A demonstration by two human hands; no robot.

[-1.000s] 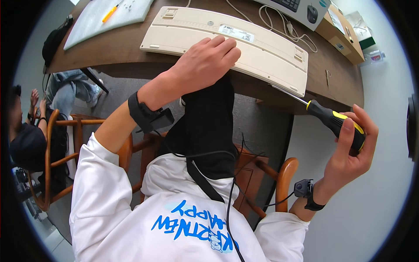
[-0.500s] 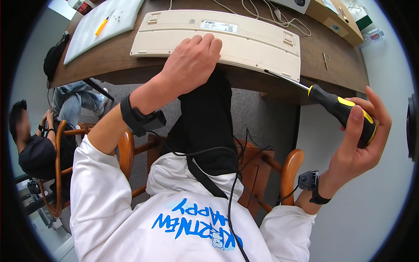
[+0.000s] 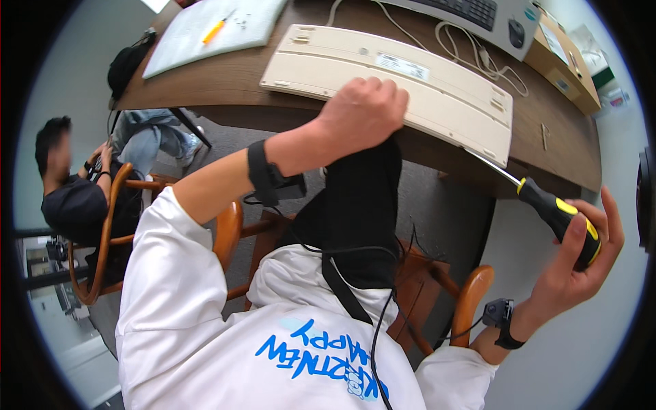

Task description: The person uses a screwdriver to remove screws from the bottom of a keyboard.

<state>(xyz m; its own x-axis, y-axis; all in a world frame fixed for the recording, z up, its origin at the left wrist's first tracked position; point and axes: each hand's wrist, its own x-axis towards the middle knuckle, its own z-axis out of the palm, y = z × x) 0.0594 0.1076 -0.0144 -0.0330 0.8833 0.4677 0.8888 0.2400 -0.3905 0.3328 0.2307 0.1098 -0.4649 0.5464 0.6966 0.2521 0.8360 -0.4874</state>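
A beige keyboard [image 3: 451, 92] lies face down on the near edge of the brown table, its feet and label showing. My left hand [image 3: 365, 113] is closed over the keyboard's near edge at the middle; the fingertips are hidden. A black and yellow screwdriver [image 3: 557, 213] is in my right hand [image 3: 581, 256], with thumb and fingers round its handle. Its shaft points up and left, and the tip meets the keyboard's near edge close to the right corner. Whether the tip sits in a seam or a screw hole I cannot tell.
At the far left, a white foam sheet [image 3: 179, 48] carries an orange screwdriver [image 3: 214, 32] and small screws. A boxed keyboard-and-mouse set [image 3: 502, 31], cables [image 3: 447, 41] and a cardboard box [image 3: 562, 65] are at the back right. Someone sits on a chair at left [image 3: 82, 195].
The view has shifted, so the table and both hands appear farther right and lower. My left hand still grips the keyboard's near edge, and the screwdriver stays at its right part.
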